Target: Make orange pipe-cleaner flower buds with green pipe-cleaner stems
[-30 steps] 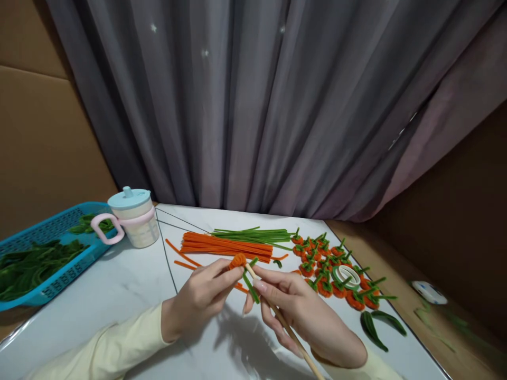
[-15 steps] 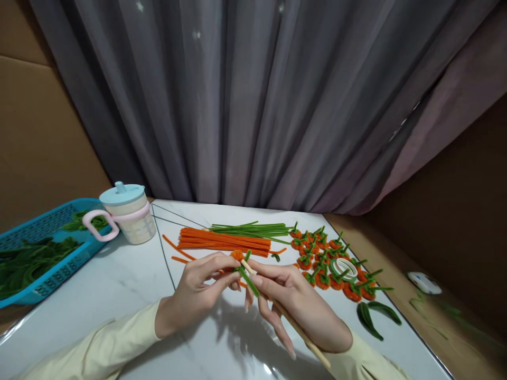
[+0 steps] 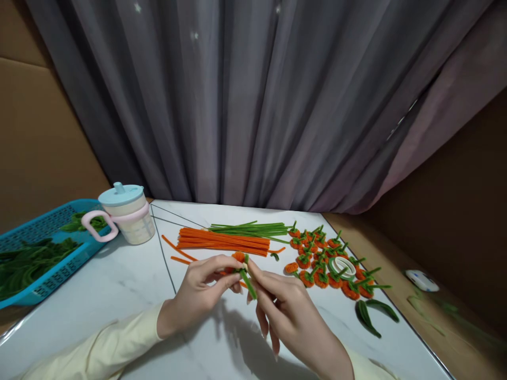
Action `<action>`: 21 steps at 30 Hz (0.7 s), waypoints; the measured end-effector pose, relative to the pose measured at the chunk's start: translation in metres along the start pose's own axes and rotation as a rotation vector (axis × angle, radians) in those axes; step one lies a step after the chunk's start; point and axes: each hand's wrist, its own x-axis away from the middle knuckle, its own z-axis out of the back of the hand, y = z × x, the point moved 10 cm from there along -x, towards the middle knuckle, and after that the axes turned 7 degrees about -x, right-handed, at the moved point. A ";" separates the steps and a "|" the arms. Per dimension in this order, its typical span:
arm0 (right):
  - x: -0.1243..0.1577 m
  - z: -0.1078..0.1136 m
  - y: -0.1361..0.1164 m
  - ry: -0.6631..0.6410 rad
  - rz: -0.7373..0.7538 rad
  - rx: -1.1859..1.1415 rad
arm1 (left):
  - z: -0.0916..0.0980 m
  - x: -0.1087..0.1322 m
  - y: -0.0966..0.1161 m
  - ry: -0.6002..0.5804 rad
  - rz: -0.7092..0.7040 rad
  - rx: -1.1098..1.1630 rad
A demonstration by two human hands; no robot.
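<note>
My left hand (image 3: 208, 285) is closed, pinching a small orange pumpkin-like piece (image 3: 238, 257) of fuzzy pipe cleaner between thumb and fingers. A green pipe cleaner (image 3: 249, 284) slants across the front of that piece, its lower end pointing down toward my right palm. My right hand (image 3: 293, 306) meets the left at the piece, thumb and forefinger pinched on the upper part of the green strip, other fingers hanging loosely curled. A pale bit shows between the fingertips; I cannot make out what it is. Both hands are held above the white tabletop (image 3: 206, 348).
Orange pipe cleaners (image 3: 224, 241) and green ones (image 3: 249, 229) lie in bundles behind my hands. Several finished pumpkins (image 3: 321, 279) with a tape roll (image 3: 343, 268) sit at right, near curved green pieces (image 3: 367, 318). At left stand a lidded cup (image 3: 134, 219) and a blue basket (image 3: 59, 274).
The long wooden stick that lay along my right hand no longer shows. My right fingertips have closed in on the green strip, and an orange piece on the table behind them is uncovered.
</note>
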 end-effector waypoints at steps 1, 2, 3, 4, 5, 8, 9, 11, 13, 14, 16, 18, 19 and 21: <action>0.001 0.000 -0.001 0.013 0.022 0.024 | -0.001 0.001 0.000 -0.008 0.000 -0.011; 0.001 0.000 -0.003 0.022 0.043 0.045 | -0.003 0.001 0.000 -0.019 0.003 -0.019; 0.002 0.001 -0.004 0.029 0.059 0.061 | -0.004 0.002 0.000 -0.026 0.005 -0.018; 0.003 0.001 -0.004 0.033 0.071 0.072 | -0.005 0.002 0.000 -0.029 0.011 -0.004; 0.003 0.001 -0.005 0.034 0.080 0.075 | -0.005 0.002 -0.001 -0.033 0.022 0.025; 0.003 0.002 -0.006 0.044 0.088 0.057 | -0.012 0.001 -0.007 -0.090 0.119 0.136; 0.003 0.003 -0.007 0.050 0.090 0.045 | -0.017 0.001 -0.011 -0.131 0.168 0.144; 0.002 0.003 -0.007 0.067 0.090 0.015 | -0.025 0.001 -0.016 -0.198 0.246 0.096; 0.001 0.003 -0.006 0.089 0.095 -0.021 | -0.029 0.001 -0.017 -0.231 0.281 0.009; 0.001 0.004 -0.005 0.104 0.097 -0.041 | -0.030 0.000 -0.017 -0.237 0.283 -0.030; 0.000 0.005 -0.002 0.132 0.095 -0.083 | -0.033 0.000 -0.015 -0.251 0.291 -0.089; 0.000 0.006 0.002 0.155 0.080 -0.131 | -0.035 -0.001 -0.016 -0.256 0.310 -0.123; 0.000 0.007 0.003 0.162 0.067 -0.156 | -0.036 -0.001 -0.017 -0.258 0.325 -0.126; 0.000 0.007 0.007 0.172 0.033 -0.212 | -0.038 0.000 -0.021 -0.267 0.357 -0.116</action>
